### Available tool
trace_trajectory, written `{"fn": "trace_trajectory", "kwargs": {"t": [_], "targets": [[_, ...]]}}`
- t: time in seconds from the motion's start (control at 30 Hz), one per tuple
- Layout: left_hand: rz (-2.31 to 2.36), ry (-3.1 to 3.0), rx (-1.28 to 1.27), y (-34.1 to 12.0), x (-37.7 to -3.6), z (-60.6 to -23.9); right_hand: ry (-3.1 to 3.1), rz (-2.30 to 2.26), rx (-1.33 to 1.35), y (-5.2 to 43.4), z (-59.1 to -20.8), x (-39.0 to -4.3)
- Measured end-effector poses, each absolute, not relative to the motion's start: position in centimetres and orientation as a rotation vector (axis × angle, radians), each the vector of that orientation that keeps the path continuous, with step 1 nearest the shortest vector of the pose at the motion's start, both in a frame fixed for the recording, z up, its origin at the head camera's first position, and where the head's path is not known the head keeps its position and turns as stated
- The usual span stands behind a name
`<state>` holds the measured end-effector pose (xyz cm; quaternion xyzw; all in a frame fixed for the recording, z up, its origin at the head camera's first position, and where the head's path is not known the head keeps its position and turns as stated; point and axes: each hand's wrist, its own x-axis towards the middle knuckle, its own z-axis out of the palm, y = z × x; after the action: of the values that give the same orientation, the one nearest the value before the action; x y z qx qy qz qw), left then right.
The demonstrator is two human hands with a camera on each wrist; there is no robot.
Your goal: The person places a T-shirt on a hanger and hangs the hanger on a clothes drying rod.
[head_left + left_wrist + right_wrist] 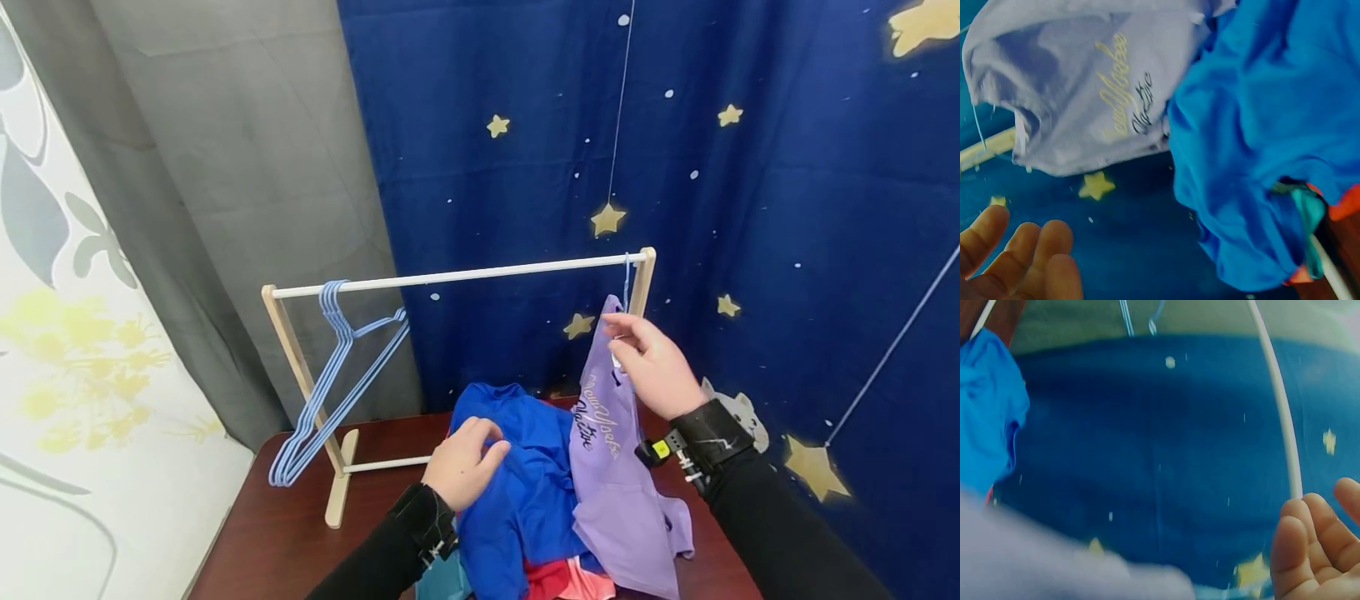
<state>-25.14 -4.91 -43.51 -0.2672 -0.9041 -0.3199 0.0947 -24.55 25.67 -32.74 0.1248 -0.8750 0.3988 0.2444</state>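
A purple shirt (611,467) with yellow and black lettering hangs from a blue hanger (627,271) at the right end of the rack's white rail (465,273). My right hand (654,367) is beside the shirt's upper part, its fingers loosely bent and holding nothing. Over the clothes pile my left hand (467,462) hovers with relaxed fingers, overlapping a blue garment (517,475) in the head view. In the left wrist view the left fingers (1054,256) are apart from the purple shirt (1085,87).
Several blue hangers (330,392) hang bare near the rail's left end. Red, coral and teal clothes (444,577) show under the blue garment on the dark wooden table (262,533). A wooden foot (342,479) supports the rack. Grey and starry blue curtains stand behind.
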Motion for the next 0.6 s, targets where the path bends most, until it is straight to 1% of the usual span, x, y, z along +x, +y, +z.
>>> {"fn": "trace_trajectory", "kwargs": {"t": [0.13,0.3,0.6], "targets": [[-0.929,-2.674,-0.721,-7.2,-25.3,-44.1,-2.411,1.11,0.46,23.2,-33.5,-24.3],[-0.869,-2.613,-0.655,-9.8,-25.5,-44.8,-2.434,1.152,0.55,20.5,-35.5,-24.4],[-0.856,-2.561,-0.5,-14.5,-25.2,-44.9,-2.488,1.181,0.505,18.2,-40.5,-25.5]]}}
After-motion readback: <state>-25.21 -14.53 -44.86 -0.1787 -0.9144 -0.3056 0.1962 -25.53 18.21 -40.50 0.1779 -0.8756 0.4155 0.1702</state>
